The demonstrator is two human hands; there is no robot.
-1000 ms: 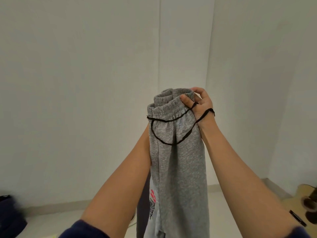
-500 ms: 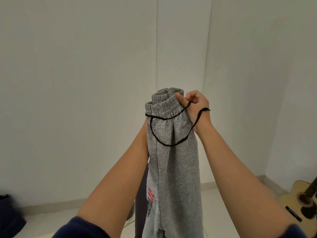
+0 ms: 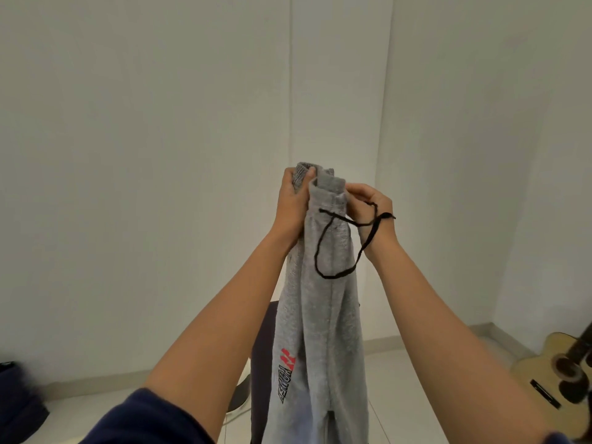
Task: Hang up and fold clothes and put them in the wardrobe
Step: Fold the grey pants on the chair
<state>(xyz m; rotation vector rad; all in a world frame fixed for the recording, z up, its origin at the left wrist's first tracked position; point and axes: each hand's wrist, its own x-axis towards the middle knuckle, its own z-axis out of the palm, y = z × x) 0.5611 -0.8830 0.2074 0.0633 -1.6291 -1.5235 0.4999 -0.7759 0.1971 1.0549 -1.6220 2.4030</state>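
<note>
White wall (image 3: pixel 160 155); limp grey drawstring sweatpants (image 3: pixel 323 315)

Plain white walls (image 3: pixel 144 123) are met by a pale floor (image 3: pixel 73 415); an acoustic guitar (image 3: pixel 531 366) is propped at the right.

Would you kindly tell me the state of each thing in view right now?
Sweatpants: held up by the waistband, legs hanging down, unfolded.
Left hand: grips the waistband.
Right hand: pinches the waistband.
Drawstring: loose, looped round the right hand.
Guitar: at floor level by the wall, partly out of frame.
</note>
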